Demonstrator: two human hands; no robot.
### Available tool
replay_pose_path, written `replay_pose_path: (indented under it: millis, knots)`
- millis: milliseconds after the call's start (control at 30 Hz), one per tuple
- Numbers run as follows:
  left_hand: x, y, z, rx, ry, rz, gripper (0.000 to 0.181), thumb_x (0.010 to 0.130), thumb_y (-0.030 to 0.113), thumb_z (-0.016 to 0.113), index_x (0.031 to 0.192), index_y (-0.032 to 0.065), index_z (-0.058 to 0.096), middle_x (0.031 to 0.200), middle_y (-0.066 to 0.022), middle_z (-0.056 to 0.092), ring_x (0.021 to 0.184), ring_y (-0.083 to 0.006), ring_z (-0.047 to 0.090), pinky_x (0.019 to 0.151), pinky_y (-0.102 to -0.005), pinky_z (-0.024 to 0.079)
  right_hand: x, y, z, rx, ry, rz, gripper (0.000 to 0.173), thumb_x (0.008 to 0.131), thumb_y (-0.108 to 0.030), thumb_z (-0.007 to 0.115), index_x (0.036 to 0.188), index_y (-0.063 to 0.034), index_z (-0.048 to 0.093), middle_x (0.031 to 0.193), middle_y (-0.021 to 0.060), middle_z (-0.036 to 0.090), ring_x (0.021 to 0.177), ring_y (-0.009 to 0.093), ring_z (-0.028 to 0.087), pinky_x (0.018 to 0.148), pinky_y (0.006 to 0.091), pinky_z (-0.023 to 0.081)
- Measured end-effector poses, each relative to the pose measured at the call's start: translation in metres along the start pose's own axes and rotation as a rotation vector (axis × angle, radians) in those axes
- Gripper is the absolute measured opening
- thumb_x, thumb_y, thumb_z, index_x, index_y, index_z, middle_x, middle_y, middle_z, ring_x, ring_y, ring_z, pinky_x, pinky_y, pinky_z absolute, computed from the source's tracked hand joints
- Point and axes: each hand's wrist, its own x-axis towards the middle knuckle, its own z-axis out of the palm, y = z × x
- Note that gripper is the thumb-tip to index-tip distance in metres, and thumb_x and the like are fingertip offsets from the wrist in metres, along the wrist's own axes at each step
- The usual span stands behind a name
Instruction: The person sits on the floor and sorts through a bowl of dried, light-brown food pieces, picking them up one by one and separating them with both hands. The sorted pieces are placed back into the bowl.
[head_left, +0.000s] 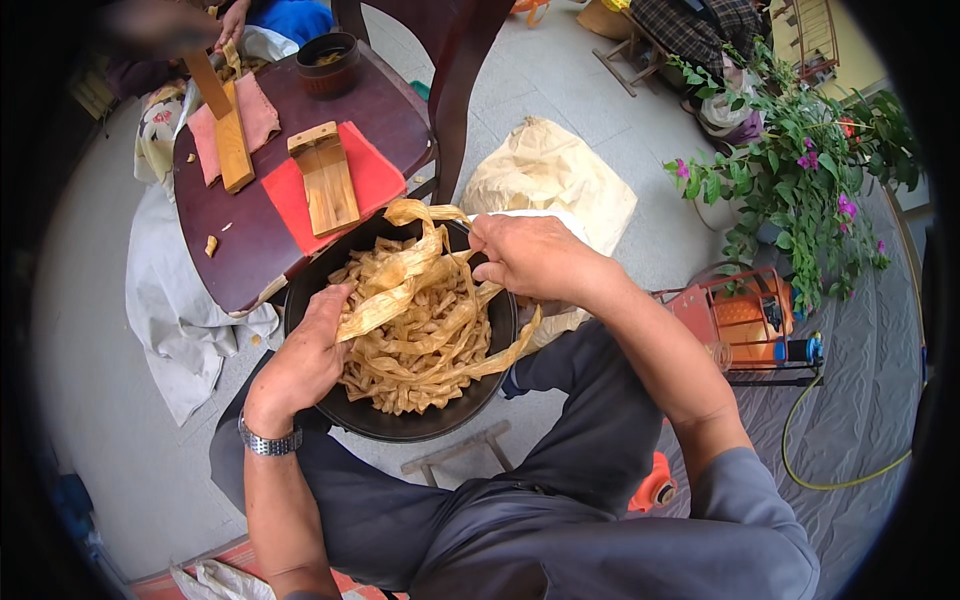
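A round black basin (420, 433) stands between my knees, filled with yellowish-brown dried strips (420, 352), some short and folded, some long. My left hand (304, 356), with a metal watch at the wrist, is at the basin's left side and grips one end of a long strip (382, 307). Over the basin's upper right, my right hand (517, 251) pinches strips between thumb and fingers; loops hang between both hands. Left above the basin, a wooden block with a raised end (326, 180) rests on a red cloth (379, 176).
A dark red wooden chair seat (247, 255) borders the basin, bearing another wooden tool (234, 150), a pink cloth (259, 112) and a dark bowl (328, 67). A co-worker's hand (234, 22) is beyond. A cream sack (555, 172) lies behind my right hand.
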Motion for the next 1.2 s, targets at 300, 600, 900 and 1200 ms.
replay_pose_path:
  millis: [300,600,900,1200]
  knots:
    - [0.019,0.060,-0.018,-0.509,-0.413,-0.383,0.026,0.104,0.031,0.065,0.098,0.0062,0.065,0.068,0.0039,0.061,0.053,-0.0034,0.051,0.049,-0.0217,0.043,0.012,-0.033,0.029,-0.096,0.366,-0.499,0.051,0.084,-0.018,0.076,0.131,-0.0067,0.058,0.126,0.0153,0.061,0.119,0.033,0.059,0.103,0.0439,0.045]
    - [0.007,0.048,-0.036,-0.703,-0.426,-0.419,0.026,0.109,0.031,0.056,0.100,0.0064,0.060,0.065,0.0035,0.053,0.052,-0.0050,0.045,0.047,-0.0223,0.037,-0.014,0.026,0.017,-0.112,0.268,-0.234,0.011,0.095,-0.017,0.060,0.096,-0.0062,0.061,0.089,0.0125,0.067,0.092,0.032,0.066,0.086,0.0439,0.047]
    - [0.020,0.063,-0.024,-1.109,-0.354,-0.407,0.027,0.111,0.029,0.050,0.110,0.0028,0.058,0.068,0.0026,0.046,0.050,-0.0063,0.038,0.044,-0.0223,0.031,-0.016,0.037,-0.023,-0.250,0.387,-0.102,0.027,0.095,-0.020,0.065,0.119,-0.0094,0.063,0.100,0.0125,0.070,0.101,0.032,0.066,0.095,0.0440,0.048]
    - [0.048,0.044,0.013,-1.548,0.116,-0.195,0.035,0.109,0.017,0.043,0.133,-0.0047,0.057,0.126,-0.0147,0.065,0.114,-0.0216,0.066,0.101,-0.0353,0.054,0.006,-0.043,0.012,-0.134,0.639,-0.763,0.050,0.087,-0.015,0.068,0.136,-0.0147,0.060,0.141,0.0095,0.057,0.133,0.028,0.055,0.110,0.0462,0.042]
